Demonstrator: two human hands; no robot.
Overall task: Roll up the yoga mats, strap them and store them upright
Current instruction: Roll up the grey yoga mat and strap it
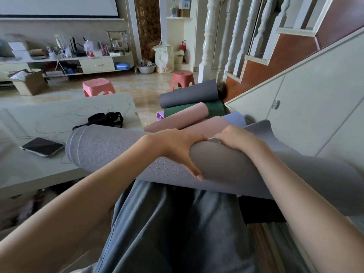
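A grey yoga mat [102, 148], partly rolled, lies across my lap with its left end over the low table. My left hand [177, 146] grips the roll at its middle, thumb down the near side and fingers over the top. My right hand [234, 138] holds the mat's far edge just right of the left hand, fingers curled over it. Beyond them lie several loose mats: pink [183, 117], green [206, 109], lilac [236, 118] and dark grey [189, 95]. A bundle of black straps [106, 118] sits on the table.
A phone [42, 146] lies on the low pale table [29, 174] at my left. Two red plastic stools [96, 86] [182, 77] stand on the floor beyond. White cabinet panels [305, 107] and a staircase with balusters rise on my right.
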